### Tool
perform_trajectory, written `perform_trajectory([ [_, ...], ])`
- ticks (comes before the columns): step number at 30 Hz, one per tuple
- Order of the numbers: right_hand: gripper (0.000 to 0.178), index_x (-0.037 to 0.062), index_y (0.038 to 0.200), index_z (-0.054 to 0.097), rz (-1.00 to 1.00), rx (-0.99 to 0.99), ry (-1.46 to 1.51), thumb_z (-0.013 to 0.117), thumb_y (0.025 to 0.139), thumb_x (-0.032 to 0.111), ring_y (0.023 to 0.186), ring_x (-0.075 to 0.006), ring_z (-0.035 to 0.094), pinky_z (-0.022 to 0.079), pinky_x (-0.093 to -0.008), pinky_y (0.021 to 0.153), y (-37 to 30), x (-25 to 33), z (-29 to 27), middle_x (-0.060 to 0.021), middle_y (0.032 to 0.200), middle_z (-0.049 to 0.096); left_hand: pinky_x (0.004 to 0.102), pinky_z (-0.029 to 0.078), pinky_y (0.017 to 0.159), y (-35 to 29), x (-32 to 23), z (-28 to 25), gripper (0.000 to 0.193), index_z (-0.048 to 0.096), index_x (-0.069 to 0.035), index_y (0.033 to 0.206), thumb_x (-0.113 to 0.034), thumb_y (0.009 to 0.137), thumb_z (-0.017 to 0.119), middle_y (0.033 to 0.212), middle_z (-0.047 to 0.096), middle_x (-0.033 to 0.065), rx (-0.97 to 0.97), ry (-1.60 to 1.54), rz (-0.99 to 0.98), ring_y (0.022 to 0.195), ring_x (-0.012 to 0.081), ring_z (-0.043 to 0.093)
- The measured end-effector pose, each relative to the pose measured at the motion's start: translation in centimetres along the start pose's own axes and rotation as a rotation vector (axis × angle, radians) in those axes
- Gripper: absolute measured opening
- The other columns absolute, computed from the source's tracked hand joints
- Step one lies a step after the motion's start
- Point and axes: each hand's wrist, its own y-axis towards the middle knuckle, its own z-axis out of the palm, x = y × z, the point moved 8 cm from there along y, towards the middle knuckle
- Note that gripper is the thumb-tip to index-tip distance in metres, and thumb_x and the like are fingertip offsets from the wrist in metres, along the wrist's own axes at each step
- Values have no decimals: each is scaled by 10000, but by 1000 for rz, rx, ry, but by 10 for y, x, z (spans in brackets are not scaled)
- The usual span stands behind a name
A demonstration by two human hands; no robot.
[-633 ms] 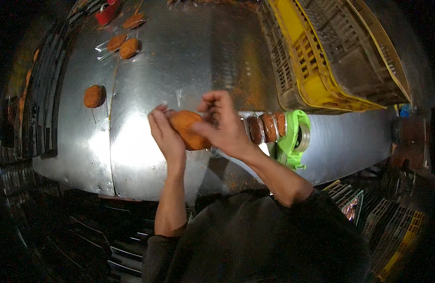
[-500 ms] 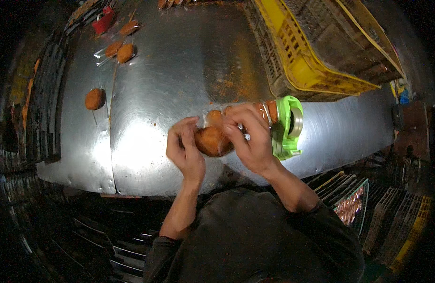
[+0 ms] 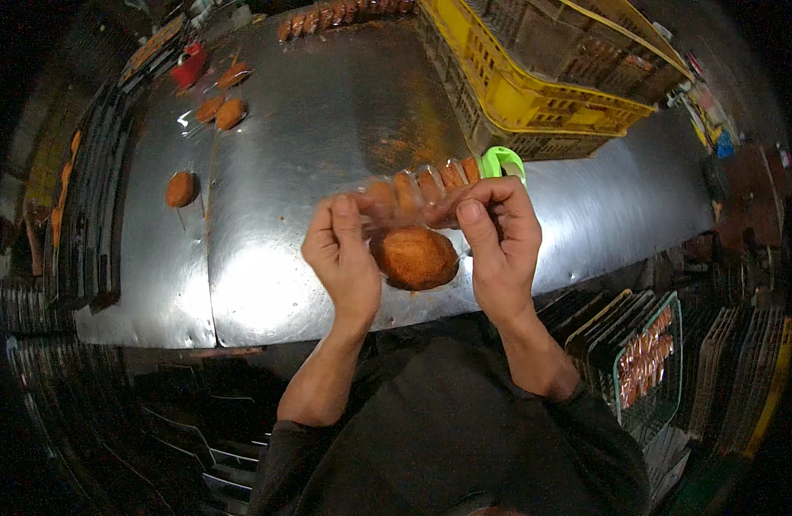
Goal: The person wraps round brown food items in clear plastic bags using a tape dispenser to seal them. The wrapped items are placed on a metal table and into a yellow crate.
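A brown, oval, bread-like piece [image 3: 417, 260] hangs between my hands in what looks like a clear plastic bag. My left hand [image 3: 342, 258] pinches the bag's upper edge at the left, thumb against fingers. At the right, my right hand [image 3: 503, 245] pinches the other end of that edge, so the film stretches between them. Just beyond lies a row of similar brown pieces in clear film [image 3: 404, 191], partly hidden by my fingers. A bright green tape dispenser [image 3: 502, 160] stands behind my right hand, mostly covered by it.
Stacked yellow crates [image 3: 533, 107] stand on the metal table [image 3: 293, 163] at the far right. Further brown pieces [image 3: 230, 113] lie at the left, one of them [image 3: 182, 189] nearer, and a red object [image 3: 188, 67] sits beyond. A wire basket [image 3: 649, 370] holds wrapped pieces at the lower right.
My hands have moved apart, the right one shifting right, and the film is now spread between them. The brown piece shows more fully. The view has shifted slightly.
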Motion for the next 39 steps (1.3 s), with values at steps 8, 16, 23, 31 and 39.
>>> perform_trajectory([
  [8,121,45,1020,417,-25,6,313,449,1010,161,939,-193,630,481,-321,855,-23,0,24,-128,944,595,349,413,967,-52,-46,-14,318,466,30,1196,-184,968,523,1114,540,152,-156,-38,786,1077,244,523],
  [16,334,-21,1192,538,-709,52,-728,559,941,199,1139,-344,564,415,-438,991,-47,30,46,-197,1219,588,263,482,747,-25,30,-22,213,619,39,955,-172,932,628,867,662,77,91,-296,-254,827,135,608],
  [23,275,10,1083,628,-323,343,-567,656,827,106,999,-362,574,429,-442,893,-28,-10,56,-151,1037,621,293,453,858,-21,-22,-27,123,585,-5,994,-108,927,590,1030,596,100,236,297,489,925,147,573],
  [31,217,58,957,638,-405,403,-652,678,751,0,885,-296,556,420,-392,758,1,-9,32,-94,891,586,292,479,813,-23,30,-5,466,449,-24,1243,-33,843,688,991,562,73,128,-112,-271,954,145,551],
  [39,127,30,901,493,106,155,-125,606,859,-11,941,-233,561,462,-338,830,25,-72,-3,-120,1004,557,291,439,825,-17,51,30,170,483,-44,860,-84,886,646,995,513,75,13,87,-135,918,160,513],
])
